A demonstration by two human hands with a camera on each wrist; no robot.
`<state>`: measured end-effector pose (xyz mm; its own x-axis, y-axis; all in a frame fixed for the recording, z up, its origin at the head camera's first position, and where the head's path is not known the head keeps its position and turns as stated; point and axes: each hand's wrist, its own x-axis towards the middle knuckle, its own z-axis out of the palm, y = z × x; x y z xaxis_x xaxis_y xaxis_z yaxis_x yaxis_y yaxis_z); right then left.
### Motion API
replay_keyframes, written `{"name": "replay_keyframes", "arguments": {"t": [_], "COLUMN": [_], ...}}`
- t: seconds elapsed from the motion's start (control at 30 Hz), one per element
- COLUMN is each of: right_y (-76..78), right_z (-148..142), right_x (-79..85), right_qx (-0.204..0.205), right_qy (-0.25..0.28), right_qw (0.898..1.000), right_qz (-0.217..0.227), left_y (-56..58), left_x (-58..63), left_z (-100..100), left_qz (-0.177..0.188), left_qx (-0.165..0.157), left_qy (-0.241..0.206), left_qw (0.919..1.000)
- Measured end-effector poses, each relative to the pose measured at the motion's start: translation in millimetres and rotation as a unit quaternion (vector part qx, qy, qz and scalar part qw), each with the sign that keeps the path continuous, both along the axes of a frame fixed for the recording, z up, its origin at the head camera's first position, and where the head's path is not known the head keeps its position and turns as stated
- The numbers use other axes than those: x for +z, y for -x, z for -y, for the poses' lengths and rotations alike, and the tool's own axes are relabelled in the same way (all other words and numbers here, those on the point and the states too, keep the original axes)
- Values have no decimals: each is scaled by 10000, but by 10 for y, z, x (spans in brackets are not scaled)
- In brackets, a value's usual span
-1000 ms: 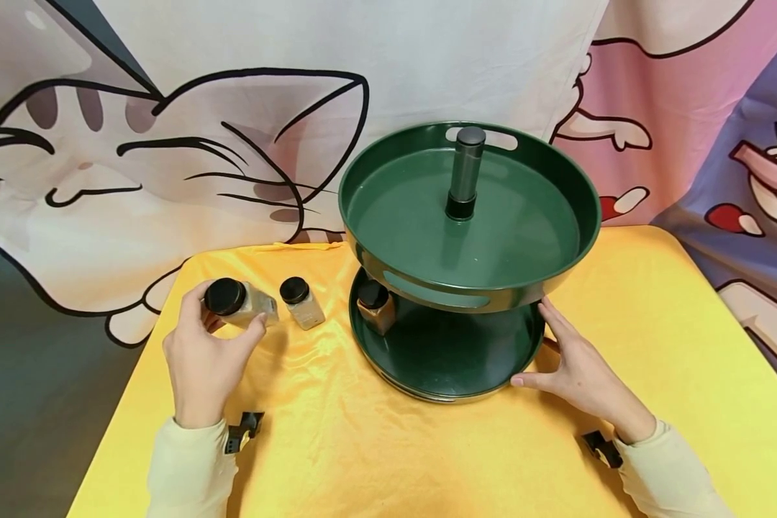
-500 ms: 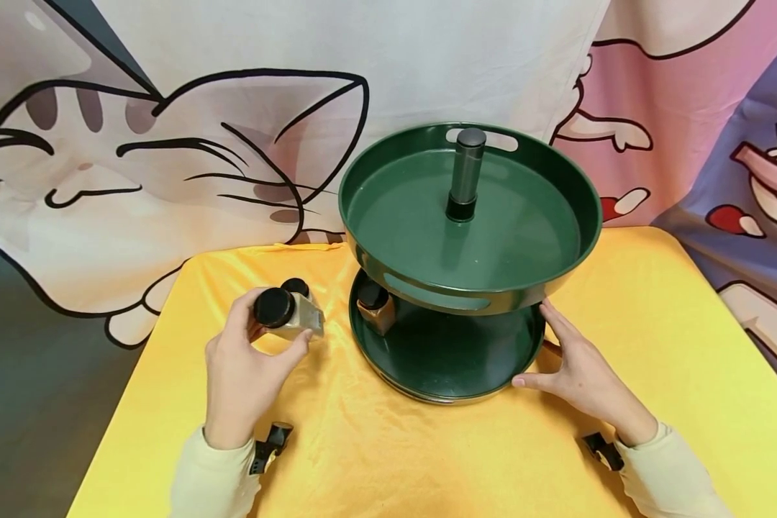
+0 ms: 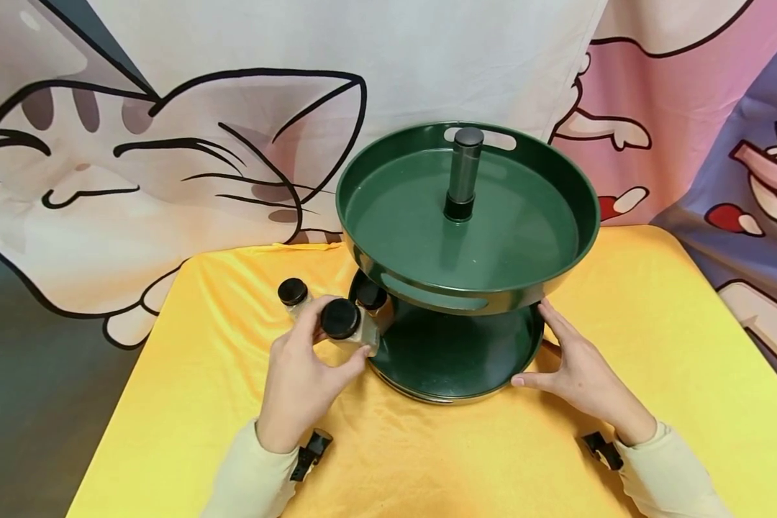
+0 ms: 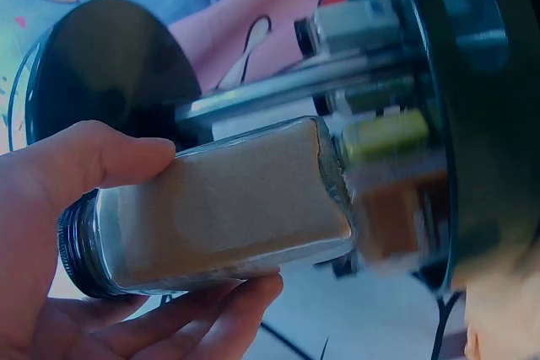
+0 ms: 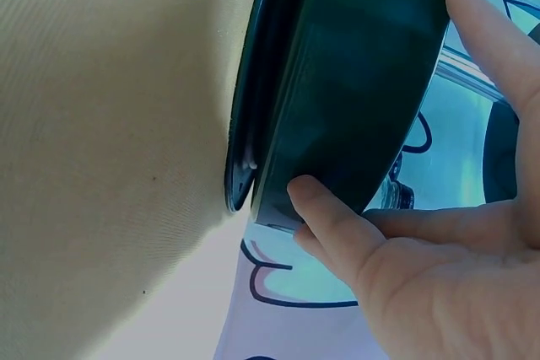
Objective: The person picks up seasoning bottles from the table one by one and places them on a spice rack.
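Note:
My left hand (image 3: 306, 378) holds a square glass spice jar (image 3: 359, 338) with a black lid, tilted, at the left rim of the lower tray (image 3: 453, 367). Pale brown powder fills the jar in the left wrist view. My right hand (image 3: 579, 374) touches the lower tray's right side, fingers spread along its wall. Behind the held jar, a brown-filled jar (image 3: 380, 311) stands in that tray. Several more jars, among them a yellow-green one (image 4: 388, 137), show there in the left wrist view; the upper tray hides them from the head view.
The green upper tray (image 3: 401, 216) overhangs the lower one, with a dark post (image 3: 464, 176) rising from its middle. Another black-lidded jar (image 3: 293, 293) stands left on the yellow tablecloth (image 3: 388, 460), partly behind my left hand. A printed curtain (image 3: 246, 43) hangs behind the table.
My left hand has carried the spice jar rightward, past the jar on the cloth, to the lower tray's left rim. My right hand has stayed at the tray.

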<state>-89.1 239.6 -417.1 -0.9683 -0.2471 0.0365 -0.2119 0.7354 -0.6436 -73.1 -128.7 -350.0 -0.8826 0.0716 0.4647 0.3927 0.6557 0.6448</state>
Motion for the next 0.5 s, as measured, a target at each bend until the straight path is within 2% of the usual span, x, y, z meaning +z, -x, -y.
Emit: {"name": "replay_keyframes", "arguments": {"t": [0.17, 0.37, 0.5], "right_y": [3, -5, -7], "right_z": [4, 2, 4], "right_x": [-6, -6, -3], "right_qx": [67, 33, 39], "right_qy": [95, 70, 55], "right_qw": [9999, 9999, 10000], "right_qz": [33, 81, 67], "left_y": [13, 60, 80], "left_x": [-44, -86, -129], "left_z": [-139, -286, -366], "left_qz": [56, 161, 382], "left_qx": [-277, -365, -363], "left_qy": [31, 120, 80], "left_qw": [9996, 9991, 9986]}}
